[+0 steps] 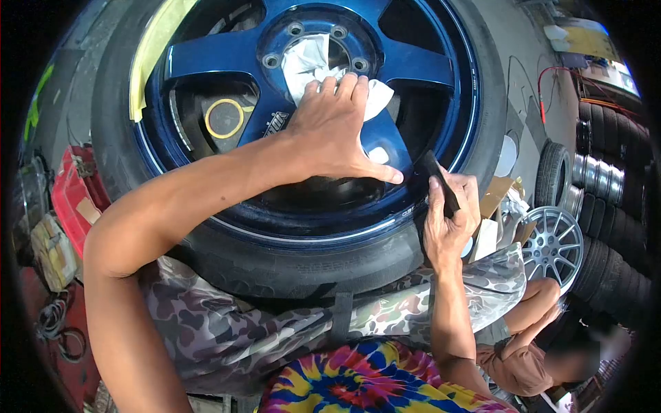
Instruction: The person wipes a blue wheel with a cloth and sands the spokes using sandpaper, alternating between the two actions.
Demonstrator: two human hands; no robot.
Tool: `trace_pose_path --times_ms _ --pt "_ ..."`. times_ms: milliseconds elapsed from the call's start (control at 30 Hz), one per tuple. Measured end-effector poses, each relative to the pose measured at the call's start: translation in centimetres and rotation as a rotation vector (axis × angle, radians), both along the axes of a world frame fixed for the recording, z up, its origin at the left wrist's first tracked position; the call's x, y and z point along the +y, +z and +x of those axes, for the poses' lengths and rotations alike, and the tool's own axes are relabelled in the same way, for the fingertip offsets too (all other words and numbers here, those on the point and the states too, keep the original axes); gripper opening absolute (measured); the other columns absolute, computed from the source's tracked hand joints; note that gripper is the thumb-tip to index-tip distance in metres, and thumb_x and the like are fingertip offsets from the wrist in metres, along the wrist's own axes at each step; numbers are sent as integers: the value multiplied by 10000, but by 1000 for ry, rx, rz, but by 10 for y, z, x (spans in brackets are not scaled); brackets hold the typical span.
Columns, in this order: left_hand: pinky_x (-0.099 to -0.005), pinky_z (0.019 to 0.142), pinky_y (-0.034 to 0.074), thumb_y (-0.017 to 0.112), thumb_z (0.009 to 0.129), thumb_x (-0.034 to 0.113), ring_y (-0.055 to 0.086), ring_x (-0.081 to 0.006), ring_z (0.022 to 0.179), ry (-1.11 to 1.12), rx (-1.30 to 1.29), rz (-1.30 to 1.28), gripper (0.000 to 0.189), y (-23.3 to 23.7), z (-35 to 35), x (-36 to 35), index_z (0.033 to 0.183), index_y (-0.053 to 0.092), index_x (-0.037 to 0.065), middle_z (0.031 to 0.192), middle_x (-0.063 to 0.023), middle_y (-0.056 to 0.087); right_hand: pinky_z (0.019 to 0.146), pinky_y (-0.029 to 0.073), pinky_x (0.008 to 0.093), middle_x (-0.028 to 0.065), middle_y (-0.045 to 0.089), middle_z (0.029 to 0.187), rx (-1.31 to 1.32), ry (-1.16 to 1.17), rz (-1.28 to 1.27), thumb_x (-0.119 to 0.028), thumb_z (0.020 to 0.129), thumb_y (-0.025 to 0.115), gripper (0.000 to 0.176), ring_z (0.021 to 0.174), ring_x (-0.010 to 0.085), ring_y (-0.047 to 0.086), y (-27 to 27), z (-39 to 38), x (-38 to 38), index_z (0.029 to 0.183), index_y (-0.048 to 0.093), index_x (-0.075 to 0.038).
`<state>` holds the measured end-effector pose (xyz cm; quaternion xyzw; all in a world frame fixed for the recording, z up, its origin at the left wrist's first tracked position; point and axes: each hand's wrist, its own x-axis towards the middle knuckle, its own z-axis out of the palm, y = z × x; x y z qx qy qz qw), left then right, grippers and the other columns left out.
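Right hand (pixel 451 224) pinches flat black strip (pixel 441 180); left hand (pixel 330 131) spread wide over crumpled white sheet (pixel 303 62).
Glossy blue spoked metal wheel (pixel 213 58) beneath both. Best steadied by left palm, strip kept flat, pressure light. Strip's far face hidden; contact with rim (pixel 411 204) hard to judge.

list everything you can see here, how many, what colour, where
wheel: 1, blue, centre
tyre: 1, black, around the blue wheel
tape strip: 1, pale yellow, wheel's upper left
ring: 1, yellow, behind the spokes
crumpled sheet: white, count unclear, wheel hub
red case: 1, red, far left
spoked wheel: 1, silver, right
stacked tyres: several, black, far right
another person: 1, brown top, lower right
thin pad: 1, black, in right hand
left hand: 1, bare, over hub
right hand: 1, bare, wheel's lower right
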<state>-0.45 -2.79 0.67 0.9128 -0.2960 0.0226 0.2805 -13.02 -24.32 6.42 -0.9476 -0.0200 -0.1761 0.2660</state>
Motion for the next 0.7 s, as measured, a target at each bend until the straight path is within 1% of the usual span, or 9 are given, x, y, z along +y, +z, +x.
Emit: trace_pose_path --times_ms 67,200,267,300,367,467,600,667,700 --pt "-592 1186 391 786 651 911 514 -494 1422 -68 234 99 1376 8 8 5 1514 488 -119 1547 -357 476 738 545 324 104 668 910 17 7 -35 51 922 777 322 794 216 661 1 -1 -3 1232 796 -33" --pt "-580 1203 396 745 731 893 498 -462 1463 -92 259 124 1269 0 25 19 1553 506 -44 1579 -307 475 741 555 323 104 680 889 63 -69 -7 33 935 781 264 772 208 672 4 -2 0 1194 784 -19" --pt "-568 1215 401 689 804 879 486 -433 1493 -78 314 192 1167 -1 30 24 1572 523 16 1585 -272 489 738 559 320 109 684 906 43 -65 117 21 939 784 193 781 210 679 2 -1 1 1129 762 -7" --pt "-562 1219 403 653 823 891 478 -442 1502 -81 302 210 1172 -3 31 24 1568 520 -5 1574 -286 497 738 559 320 109 684 906 40 -69 121 21 939 784 193 781 210 679 2 -1 1 1129 762 -7" --pt "-560 1217 404 673 808 885 485 -449 1493 -91 309 202 1180 -7 32 25 1568 521 -5 1569 -284 504 724 557 318 105 682 922 43 -52 90 8 937 790 137 787 207 682 3 -1 1 1060 731 -2" --pt "-557 1211 408 716 764 882 499 -463 1475 -99 294 201 1225 0 28 24 1571 511 -17 1558 -290 511 723 556 313 100 679 943 -9 -33 99 3 927 797 139 795 201 683 2 2 -1 1043 721 -7" --pt "-550 1195 418 769 688 887 514 -478 1452 -101 206 209 1332 4 18 19 1578 473 -59 1551 -319 502 721 539 312 97 673 946 25 -74 224 23 889 797 146 809 205 666 -1 1 0 993 700 -12" --pt "-545 1196 413 771 676 894 513 -479 1450 -135 217 241 1363 8 19 18 1576 459 -80 1549 -336 492 696 524 302 98 678 950 -7 -44 192 26 879 796 159 782 192 652 -5 4 -4 977 677 -16" --pt "-575 1207 392 755 675 905 474 -487 1483 -129 245 236 1361 7 19 17 1580 463 -69 1575 -351 465 687 519 296 98 684 962 -33 -6 193 25 881 794 161 768 178 642 -7 6 -5 971 666 -17"
